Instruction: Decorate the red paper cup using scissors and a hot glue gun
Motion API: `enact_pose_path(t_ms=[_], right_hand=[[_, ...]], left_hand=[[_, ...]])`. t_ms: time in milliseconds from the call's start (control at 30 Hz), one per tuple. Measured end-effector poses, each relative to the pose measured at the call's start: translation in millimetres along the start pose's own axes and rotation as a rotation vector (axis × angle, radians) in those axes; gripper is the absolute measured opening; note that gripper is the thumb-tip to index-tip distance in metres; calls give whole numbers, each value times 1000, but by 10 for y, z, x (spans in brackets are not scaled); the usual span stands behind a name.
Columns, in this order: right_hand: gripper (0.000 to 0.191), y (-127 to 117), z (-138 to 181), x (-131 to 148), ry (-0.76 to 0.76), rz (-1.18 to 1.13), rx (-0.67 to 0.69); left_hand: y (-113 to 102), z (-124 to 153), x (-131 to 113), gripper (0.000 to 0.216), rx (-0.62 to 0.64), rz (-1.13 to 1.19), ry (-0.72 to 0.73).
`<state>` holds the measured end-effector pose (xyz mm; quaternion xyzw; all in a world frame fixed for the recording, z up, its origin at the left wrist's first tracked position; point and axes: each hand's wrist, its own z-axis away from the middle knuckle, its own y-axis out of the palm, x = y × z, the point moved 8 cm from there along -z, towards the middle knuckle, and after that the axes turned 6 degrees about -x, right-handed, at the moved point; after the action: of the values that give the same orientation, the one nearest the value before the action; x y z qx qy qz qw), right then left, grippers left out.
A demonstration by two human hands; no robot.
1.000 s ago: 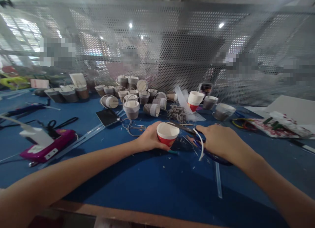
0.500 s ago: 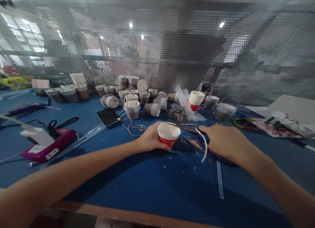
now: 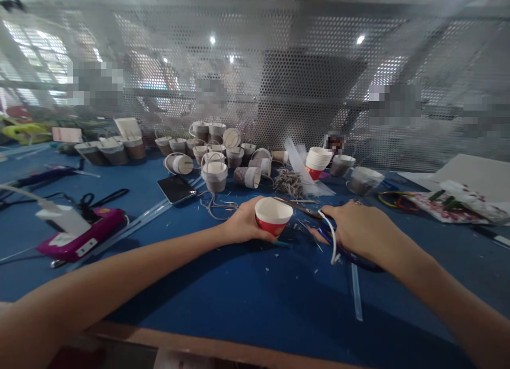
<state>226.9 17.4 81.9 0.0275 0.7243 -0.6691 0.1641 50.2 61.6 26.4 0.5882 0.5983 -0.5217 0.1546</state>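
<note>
My left hand (image 3: 241, 225) grips a small red and white paper cup (image 3: 273, 216), held upright just above the blue table (image 3: 247, 300). My right hand (image 3: 358, 228) is closed around blue-handled scissors (image 3: 319, 220), whose blades point left at the cup's rim. A thin white curved strip (image 3: 331, 236) hangs down from my right hand's fingers. Small paper scraps lie on the table under both hands.
A cluster of several brown-wrapped cup baskets (image 3: 217, 156) stands behind, with a stack of red and white cups (image 3: 317, 161) to the right. A phone (image 3: 175, 188) and a pink glue gun (image 3: 79, 231) lie at left. A perforated metal screen (image 3: 279, 82) closes off the back.
The cup and both hands have stayed almost in place. The white strip at my right hand has swung slightly right and down.
</note>
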Motion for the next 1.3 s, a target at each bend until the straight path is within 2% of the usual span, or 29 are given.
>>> enact_pose_path(t_ms=[167,267,400,500,700,867,1000,1133,1300], right_hand=[[56,24,-19,-10,-2,1,34],[60,40,-39,-7,-18,24,7],[62,30,-63,17,-53,30,-40],[59,18,-67,6,-45,19,-15],[56,2,-85,-12,-38,11,7],[55,0,-117,38,-66,18,-45],[54,-2,-123,28,-55,10,-8],[58,-19,-132,-5,-43,19,-3],[53,-9,-121,-39,-31,15,-31]], left_hand=[[3,4,20,75,14,31,-28],[24,3,32,74,48,112,-46],[48,-11,18,72,116,162,-11],[53,-26,10,74,161,164,22],[64,-56,23,76,213,183,25],[104,-81,-11,82,271,245,26],[126,-97,-19,83,306,288,19],[127,-108,42,95,300,294,-34],[136,-51,58,104,248,297,-52]])
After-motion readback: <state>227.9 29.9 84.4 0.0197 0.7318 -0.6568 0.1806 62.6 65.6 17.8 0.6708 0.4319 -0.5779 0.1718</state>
